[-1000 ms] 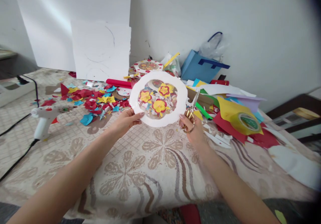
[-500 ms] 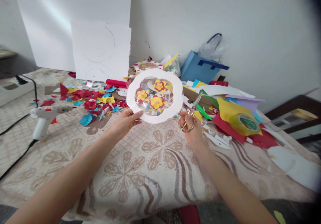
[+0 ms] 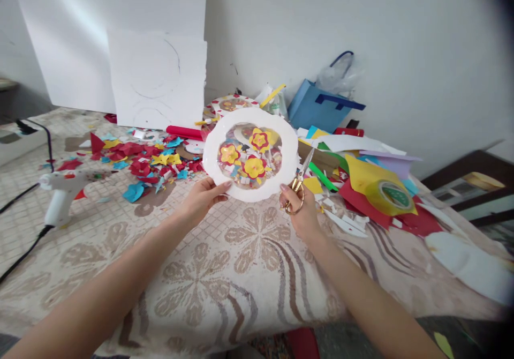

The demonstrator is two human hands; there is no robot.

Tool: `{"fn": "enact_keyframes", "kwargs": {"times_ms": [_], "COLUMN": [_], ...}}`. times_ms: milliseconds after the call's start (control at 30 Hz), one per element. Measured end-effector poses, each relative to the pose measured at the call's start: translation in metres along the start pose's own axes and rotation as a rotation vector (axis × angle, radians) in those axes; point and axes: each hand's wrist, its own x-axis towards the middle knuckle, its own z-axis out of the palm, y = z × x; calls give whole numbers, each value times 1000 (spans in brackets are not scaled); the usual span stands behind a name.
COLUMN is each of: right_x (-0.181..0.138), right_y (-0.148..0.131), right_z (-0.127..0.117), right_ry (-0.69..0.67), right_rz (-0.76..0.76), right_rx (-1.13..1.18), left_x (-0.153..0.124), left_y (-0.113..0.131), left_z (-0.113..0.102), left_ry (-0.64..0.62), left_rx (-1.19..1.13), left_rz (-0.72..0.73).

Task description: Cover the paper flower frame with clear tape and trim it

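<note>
A white scalloped paper frame [image 3: 217, 134] with a clear film window is held up above the table. Three red and yellow paper flowers [image 3: 254, 166] show in its window. My left hand [image 3: 208, 195] pinches the lower left of the rim between thumb and fingers. At the lower right of the rim is my right hand [image 3: 300, 204], closed around the gold-handled scissors [image 3: 305, 167], whose blades point up and to the right. Its thumb seems to meet the rim's edge. Behind the frame lies a similar round piece [image 3: 235, 103] with red dots on its border, partly hidden.
Red, yellow and blue paper scraps [image 3: 140, 158] cover the table's back left. A white glue gun [image 3: 60, 198] with a black cord stands at the left. Right are coloured sheets with a tape roll [image 3: 395, 195], and a blue gift bag [image 3: 321, 107]. White boards [image 3: 158, 80] lean on the wall.
My right hand, with the scissors, has come in against the frame's lower right edge. The frame sits slightly nearer and lower. The whole view has shifted a little.
</note>
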Motion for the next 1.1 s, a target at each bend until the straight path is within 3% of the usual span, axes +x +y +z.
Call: {"fn": "enact_keyframes", "kwargs": {"times_ms": [233, 600, 1100], "right_x": [1, 15, 16], "right_y": [0, 0, 2], "right_z": [0, -16, -23], "right_ry": [-54, 21, -20], "right_rz": [3, 35, 66], "right_rx": [82, 157, 97], "left_x": [-1, 3, 4], "left_y": [0, -2, -1], "left_z": [0, -4, -4], "left_ry": [-3, -43, 3], "left_rx": [-5, -50, -59], "left_rz": [-21, -78, -63]}}
